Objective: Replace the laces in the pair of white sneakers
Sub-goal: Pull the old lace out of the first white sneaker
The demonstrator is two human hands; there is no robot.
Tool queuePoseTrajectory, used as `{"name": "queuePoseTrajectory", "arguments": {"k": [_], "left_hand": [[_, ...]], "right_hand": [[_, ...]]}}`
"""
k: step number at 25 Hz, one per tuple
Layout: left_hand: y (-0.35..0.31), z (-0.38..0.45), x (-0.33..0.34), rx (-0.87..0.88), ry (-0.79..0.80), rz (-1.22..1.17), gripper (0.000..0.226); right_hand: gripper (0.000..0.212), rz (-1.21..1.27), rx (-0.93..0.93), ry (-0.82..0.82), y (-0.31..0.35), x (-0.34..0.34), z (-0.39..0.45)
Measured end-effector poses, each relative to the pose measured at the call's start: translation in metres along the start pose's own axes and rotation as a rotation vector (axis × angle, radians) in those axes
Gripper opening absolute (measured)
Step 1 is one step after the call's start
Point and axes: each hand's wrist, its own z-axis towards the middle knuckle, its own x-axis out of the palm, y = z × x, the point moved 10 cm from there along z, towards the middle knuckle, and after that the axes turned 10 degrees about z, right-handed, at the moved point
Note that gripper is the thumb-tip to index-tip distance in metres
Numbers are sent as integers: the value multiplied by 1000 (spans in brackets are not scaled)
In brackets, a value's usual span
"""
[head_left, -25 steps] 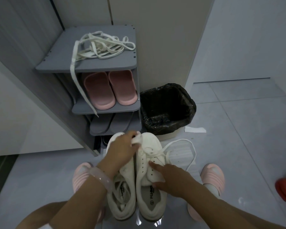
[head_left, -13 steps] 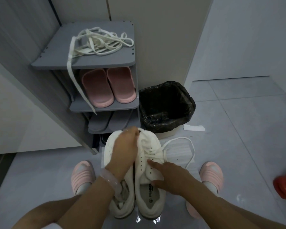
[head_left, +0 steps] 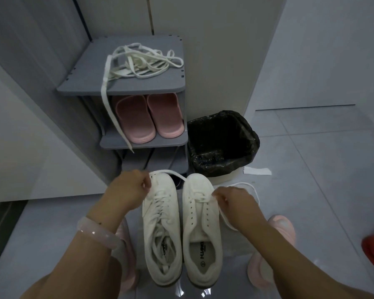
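Pinching lace ends, both hands' curled fingers flank the sneakers (head_left: pixel 181 223): left hand (head_left: pixel 127 190), right hand (head_left: pixel 235 201).

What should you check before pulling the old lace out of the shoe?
1. Right hand pinches the lace on the right sneaker: ok.
2. Left hand holds the other end of the lace: ok.
3. Lace fully out of the right sneaker: not ok, its front eyelets are threaded.
4. Left sneaker unlaced: not ok, fully laced.
5. Loose laces ready on the shoe rack: ok.
6. Whether those are the new laces: cannot tell.
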Motion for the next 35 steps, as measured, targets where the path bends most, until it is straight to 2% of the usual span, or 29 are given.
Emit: {"name": "queuePoseTrajectory", "arguments": {"k": [2,4,5,8,10,13,16,18,20,23,25,27,28,29,31,32,33,35], "left_hand": [[-5,-3,7,13,23,-27,30],[-24,-8,1,90,-94,-24,38],[-40,-12,5,168,-101,-19,39],[-91,-30,56,442,81,52,47],[-100,-33,89,519,190,169,52],[-97,-29,101,521,188,165,55],[-94,-28,108,490,244,72,58],[-92,-28,112,456,292,67,59],[-94,-29,112,442,303,91,56],[-95,-30,114,435,310,119,53],[-97,-31,115,436,319,100,52],[-99,-32,115,436,315,82,50],[-99,-33,114,434,309,83,50],[-100,-34,114,430,300,89,50],[-100,-33,111,419,267,102,50],[-100,-31,104,418,221,100,48],[-101,-27,94,421,149,85,46],[-103,-21,73,426,-11,-13,41]], "right_hand": [[31,37,-23,-143,-1,-12,9],[26,74,-54,-94,1,4,17],[22,65,-62,-48,3,14,19],[19,-38,-77,-8,10,25,25],[19,-165,-111,-2,18,28,25],[27,-326,-208,-115,35,30,22],[27,-216,-194,-160,39,28,26],[32,-160,-258,-235,50,10,22],[28,-105,-285,-445,59,-31,16],[7,161,-258,-748,54,-117,0],[4,329,-243,-968,43,-177,-24],[4,483,-186,-1127,20,-207,-37],[5,601,-122,-1108,5,-206,-32],[8,752,-42,-995,-10,-193,-19],[14,939,162,-579,-24,-137,13],[16,879,232,-350,-22,-107,20],[17,709,244,-138,-19,-78,22],[14,334,153,151,-13,-31,19]]}}
